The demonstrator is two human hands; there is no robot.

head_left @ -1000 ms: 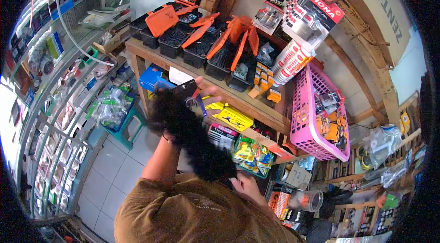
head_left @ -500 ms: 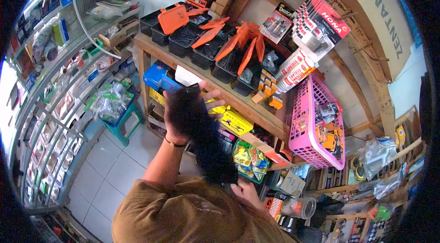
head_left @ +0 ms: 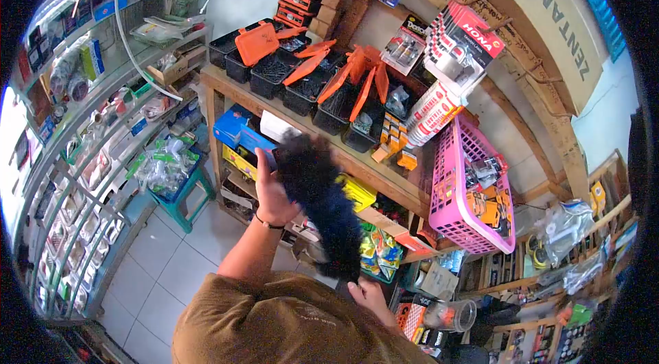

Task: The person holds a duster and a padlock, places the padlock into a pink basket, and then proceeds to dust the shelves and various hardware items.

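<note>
A long, shaggy black duster slants across the middle of the view, blurred along its edges. At its lower end my right hand is closed around the handle. My left hand, with a dark band at the wrist, is at the duster's upper end, thumb up. Its fingers are hidden behind the black fibres. A small dark edge shows beside the thumb, but what the hand grips there is mostly covered by the duster. Behind lies the wooden shelf with blue boxes and a yellow box on its lower level.
Black bins with orange lids line the shelf top. White tubes and a pink basket are on the right. A green stool with bagged goods stands on the tiled floor. A wire rack runs along the left.
The duster's upper end has moved slightly right and down, uncovering my left palm and thumb. Left-hand fingers that showed past the duster are now hidden. My right hand still holds the handle.
</note>
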